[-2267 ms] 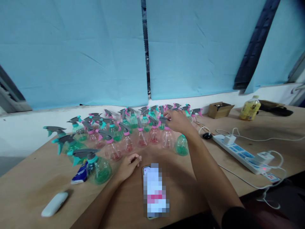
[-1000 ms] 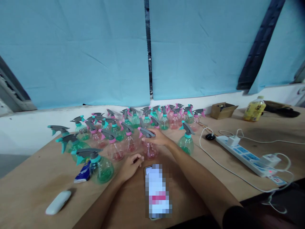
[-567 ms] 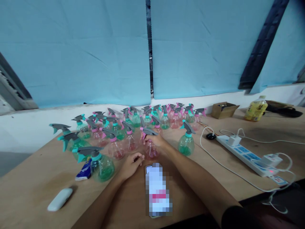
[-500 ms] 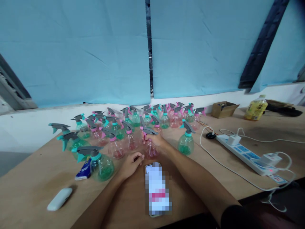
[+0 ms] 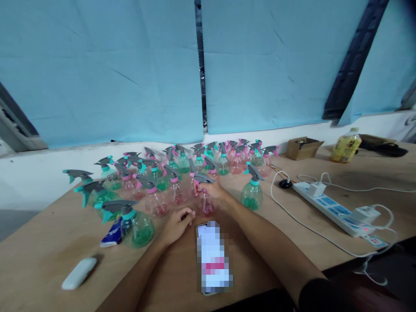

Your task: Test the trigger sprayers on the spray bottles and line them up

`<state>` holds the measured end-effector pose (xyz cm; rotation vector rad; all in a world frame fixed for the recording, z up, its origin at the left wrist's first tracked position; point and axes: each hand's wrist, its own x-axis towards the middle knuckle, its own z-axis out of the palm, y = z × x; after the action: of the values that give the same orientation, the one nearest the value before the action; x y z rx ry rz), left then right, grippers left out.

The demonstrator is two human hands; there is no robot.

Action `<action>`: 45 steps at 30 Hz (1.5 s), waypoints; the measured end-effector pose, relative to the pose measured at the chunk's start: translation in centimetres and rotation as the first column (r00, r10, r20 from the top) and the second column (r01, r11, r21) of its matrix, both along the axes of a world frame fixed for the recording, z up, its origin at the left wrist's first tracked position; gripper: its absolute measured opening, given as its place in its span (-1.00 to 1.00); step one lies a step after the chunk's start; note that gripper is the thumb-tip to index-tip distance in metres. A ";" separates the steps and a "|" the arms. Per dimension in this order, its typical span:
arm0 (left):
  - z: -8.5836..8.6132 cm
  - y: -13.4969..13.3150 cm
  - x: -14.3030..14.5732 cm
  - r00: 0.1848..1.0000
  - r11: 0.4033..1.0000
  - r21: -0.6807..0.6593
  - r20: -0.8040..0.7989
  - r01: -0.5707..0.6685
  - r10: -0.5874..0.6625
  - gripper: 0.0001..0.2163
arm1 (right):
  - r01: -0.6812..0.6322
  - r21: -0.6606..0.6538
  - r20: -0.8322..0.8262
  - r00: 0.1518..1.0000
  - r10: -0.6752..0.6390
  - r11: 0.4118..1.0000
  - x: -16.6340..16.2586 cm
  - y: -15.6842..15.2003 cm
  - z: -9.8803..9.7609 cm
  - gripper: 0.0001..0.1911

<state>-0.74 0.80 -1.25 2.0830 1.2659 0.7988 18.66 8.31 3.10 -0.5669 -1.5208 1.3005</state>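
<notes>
My right hand (image 5: 213, 191) is wrapped round the neck of a pink spray bottle (image 5: 205, 206) with a grey and pink trigger head, which stands upright on the wooden table (image 5: 48, 251). My left hand (image 5: 177, 224) rests on the table just left of a phone (image 5: 212, 259), its fingers loosely curled with nothing seen in them. A green spray bottle (image 5: 251, 190) stands alone to the right of my right hand. Behind and to the left stand several more pink and green spray bottles (image 5: 156, 177).
A large green bottle (image 5: 134, 223), a blue packet (image 5: 111, 233) and a white oblong case (image 5: 79, 274) lie at the left. A white power strip (image 5: 334, 210) with cables runs along the right. A cardboard box (image 5: 302, 147) and a yellow drink bottle (image 5: 345, 146) stand at the back right.
My right hand reached into the back rows, drew a pink bottle toward me and set it near the phone, still gripping its neck. The green bottle now stands with a trigger head. My left hand stayed put.
</notes>
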 end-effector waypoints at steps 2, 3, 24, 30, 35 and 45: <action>0.0 0.0 0.0 1.000 1.000 -0.002 0.004 0.001 -0.001 -0.63 | 0.001 0.011 0.031 1.000 -0.002 1.000 0.1 0.0 0.2 -0.77; -0.1 0.1 0.0 1.000 1.000 -0.004 0.003 -0.003 0.003 -0.63 | -0.003 0.020 0.046 0.999 0.002 1.000 0.1 0.0 0.2 -0.77; -0.3 0.1 -0.2 0.999 1.000 -0.005 -0.045 0.011 -0.011 -0.65 | 0.135 -0.014 -0.071 0.988 -0.135 0.991 -0.5 0.2 -0.3 -0.86; -0.3 0.0 -0.2 0.999 1.000 -0.011 -0.043 0.014 -0.014 -0.62 | 0.064 0.058 -0.033 0.998 -0.062 0.996 -0.1 0.4 -0.1 -0.71; -0.2 0.1 -0.2 0.999 0.999 -0.021 -0.039 0.026 -0.027 -0.63 | 0.119 0.071 -0.055 0.992 -0.116 0.990 -0.2 1.0 -0.8 -0.77; 0.1 -0.2 -0.1 0.998 0.999 -0.021 -0.062 0.033 -0.034 -0.65 | 0.190 0.110 -0.069 0.981 -0.183 0.976 -0.5 0.8 -1.6 -0.72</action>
<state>-0.88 0.65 -1.19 2.1225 1.2632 0.7094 18.13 9.09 1.54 -0.5768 -1.4476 1.0690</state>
